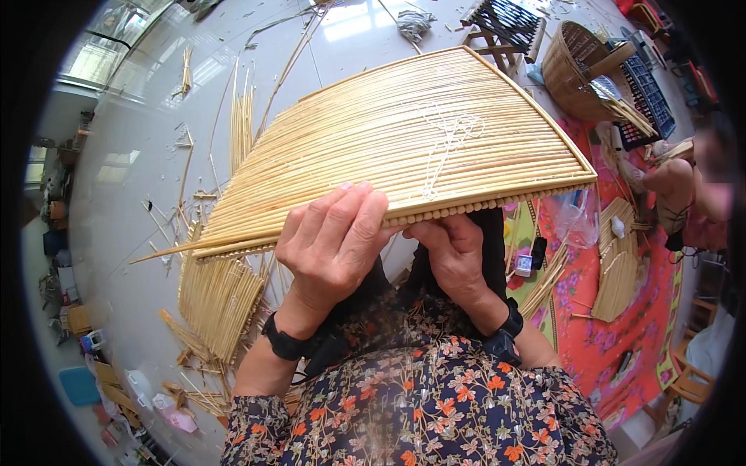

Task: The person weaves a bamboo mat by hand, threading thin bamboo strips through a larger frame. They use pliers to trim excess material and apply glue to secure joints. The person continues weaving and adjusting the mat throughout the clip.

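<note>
The stick panel (373,132) needed steady support: your left hand (330,237) gripped its edge; your right hand (454,256), tucked below, showed no clear hold.

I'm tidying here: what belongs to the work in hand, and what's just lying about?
Belongs: stalk panel, held by left hand and touched by right hand; white thread on it.

Apparently just about: clear plastic bag; teal object; slatted stool.

Pale glossy floor (116,256): scattered sticks, upright-lying stick bundle (242,116), red floral mat (590,380)
</note>
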`<act>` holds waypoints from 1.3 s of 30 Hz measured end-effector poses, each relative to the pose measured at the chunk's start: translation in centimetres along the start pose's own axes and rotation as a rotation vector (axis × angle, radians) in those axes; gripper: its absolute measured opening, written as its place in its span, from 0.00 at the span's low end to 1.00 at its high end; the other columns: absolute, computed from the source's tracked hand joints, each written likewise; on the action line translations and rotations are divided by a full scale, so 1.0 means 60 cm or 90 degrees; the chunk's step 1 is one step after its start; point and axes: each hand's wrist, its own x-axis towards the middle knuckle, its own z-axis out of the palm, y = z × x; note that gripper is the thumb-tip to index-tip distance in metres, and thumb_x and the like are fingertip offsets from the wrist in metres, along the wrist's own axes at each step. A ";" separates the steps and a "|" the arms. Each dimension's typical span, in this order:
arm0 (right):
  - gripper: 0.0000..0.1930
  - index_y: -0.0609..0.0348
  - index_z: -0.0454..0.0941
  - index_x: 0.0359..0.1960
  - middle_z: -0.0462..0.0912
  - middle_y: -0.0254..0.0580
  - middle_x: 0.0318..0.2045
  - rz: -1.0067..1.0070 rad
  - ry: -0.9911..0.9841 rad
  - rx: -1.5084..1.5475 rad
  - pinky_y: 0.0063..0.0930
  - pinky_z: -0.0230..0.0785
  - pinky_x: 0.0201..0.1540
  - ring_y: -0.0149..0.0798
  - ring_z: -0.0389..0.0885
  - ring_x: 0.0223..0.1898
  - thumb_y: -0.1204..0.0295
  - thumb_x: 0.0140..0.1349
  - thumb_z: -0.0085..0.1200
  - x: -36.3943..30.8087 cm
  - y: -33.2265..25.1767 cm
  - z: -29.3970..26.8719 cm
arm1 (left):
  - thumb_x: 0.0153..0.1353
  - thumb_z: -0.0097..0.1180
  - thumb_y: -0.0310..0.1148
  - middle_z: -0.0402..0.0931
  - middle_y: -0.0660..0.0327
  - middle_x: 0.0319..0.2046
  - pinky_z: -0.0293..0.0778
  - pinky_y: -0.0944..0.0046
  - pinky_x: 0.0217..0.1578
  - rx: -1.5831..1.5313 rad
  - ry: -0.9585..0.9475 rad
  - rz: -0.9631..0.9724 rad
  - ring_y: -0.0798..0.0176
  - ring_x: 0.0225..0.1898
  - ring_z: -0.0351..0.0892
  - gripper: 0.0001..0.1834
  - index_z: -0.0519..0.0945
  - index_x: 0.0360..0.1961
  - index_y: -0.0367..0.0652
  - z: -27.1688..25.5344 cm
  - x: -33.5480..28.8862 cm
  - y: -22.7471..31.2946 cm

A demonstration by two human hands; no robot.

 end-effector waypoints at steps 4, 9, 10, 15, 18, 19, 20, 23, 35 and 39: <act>0.13 0.67 0.87 0.55 0.93 0.44 0.50 -0.030 -0.011 -0.065 0.28 0.79 0.56 0.31 0.89 0.51 0.78 0.72 0.65 -0.002 -0.004 -0.004 | 0.61 0.78 0.42 0.91 0.63 0.43 0.81 0.62 0.44 0.006 -0.007 -0.005 0.59 0.45 0.92 0.18 0.91 0.48 0.46 0.002 -0.013 0.007; 0.14 0.66 0.87 0.58 0.93 0.41 0.51 -0.007 -0.016 -0.030 0.28 0.79 0.56 0.31 0.89 0.53 0.77 0.73 0.65 -0.001 -0.012 -0.009 | 0.61 0.78 0.42 0.91 0.63 0.44 0.81 0.62 0.44 0.005 0.005 -0.012 0.59 0.46 0.92 0.19 0.91 0.49 0.46 0.006 -0.020 0.009; 0.14 0.66 0.87 0.58 0.93 0.40 0.51 0.004 -0.009 0.033 0.28 0.80 0.56 0.30 0.88 0.53 0.77 0.74 0.65 -0.001 -0.011 -0.005 | 0.61 0.78 0.42 0.91 0.63 0.44 0.81 0.62 0.45 0.004 0.004 -0.011 0.59 0.47 0.92 0.18 0.91 0.49 0.46 0.006 -0.021 0.009; 0.12 0.64 0.88 0.55 0.93 0.41 0.49 0.028 -0.054 0.067 0.31 0.81 0.54 0.33 0.90 0.50 0.76 0.72 0.66 0.004 -0.006 -0.007 | 0.61 0.78 0.41 0.91 0.62 0.44 0.80 0.62 0.43 -0.005 0.003 -0.002 0.60 0.47 0.92 0.18 0.90 0.49 0.46 0.001 -0.017 0.004; 0.10 0.61 0.88 0.52 0.91 0.44 0.46 -0.067 -0.092 -0.255 0.33 0.80 0.53 0.41 0.91 0.47 0.75 0.71 0.67 -0.006 0.034 -0.020 | 0.58 0.79 0.40 0.91 0.62 0.44 0.79 0.62 0.41 0.000 0.009 -0.011 0.60 0.46 0.92 0.20 0.90 0.49 0.46 0.003 -0.017 0.006; 0.08 0.60 0.88 0.48 0.89 0.48 0.44 -0.066 -0.139 -0.264 0.35 0.80 0.52 0.49 0.90 0.47 0.74 0.70 0.67 -0.016 0.055 -0.014 | 0.58 0.80 0.39 0.91 0.62 0.43 0.79 0.62 0.41 -0.004 0.009 -0.020 0.60 0.45 0.92 0.20 0.90 0.49 0.46 -0.001 -0.010 -0.001; 0.07 0.61 0.87 0.47 0.89 0.47 0.44 -0.054 -0.168 -0.226 0.34 0.80 0.52 0.47 0.90 0.47 0.74 0.71 0.66 -0.024 0.065 -0.013 | 0.57 0.80 0.39 0.91 0.62 0.43 0.78 0.62 0.41 -0.008 0.010 -0.028 0.60 0.45 0.91 0.21 0.90 0.49 0.45 -0.007 0.003 -0.012; 0.05 0.64 0.85 0.44 0.89 0.46 0.45 -0.063 -0.120 -0.153 0.33 0.80 0.54 0.44 0.90 0.48 0.75 0.73 0.64 -0.028 0.036 -0.022 | 0.55 0.82 0.39 0.90 0.63 0.42 0.79 0.62 0.41 -0.025 0.024 -0.038 0.59 0.44 0.91 0.22 0.90 0.49 0.45 -0.007 0.010 -0.012; 0.07 0.51 0.82 0.49 0.86 0.40 0.48 0.018 0.174 0.792 0.32 0.83 0.36 0.33 0.84 0.34 0.65 0.83 0.55 -0.029 -0.043 -0.073 | 0.57 0.81 0.41 0.90 0.62 0.42 0.79 0.61 0.41 -0.036 0.028 -0.019 0.59 0.44 0.91 0.22 0.90 0.50 0.45 -0.006 -0.003 -0.003; 0.09 0.45 0.80 0.51 0.77 0.28 0.33 0.174 0.034 0.893 0.29 0.75 0.27 0.31 0.76 0.26 0.58 0.82 0.57 -0.037 -0.010 -0.068 | 0.58 0.80 0.41 0.90 0.62 0.43 0.78 0.61 0.40 -0.036 0.025 -0.020 0.59 0.44 0.90 0.22 0.90 0.51 0.45 -0.007 0.000 -0.006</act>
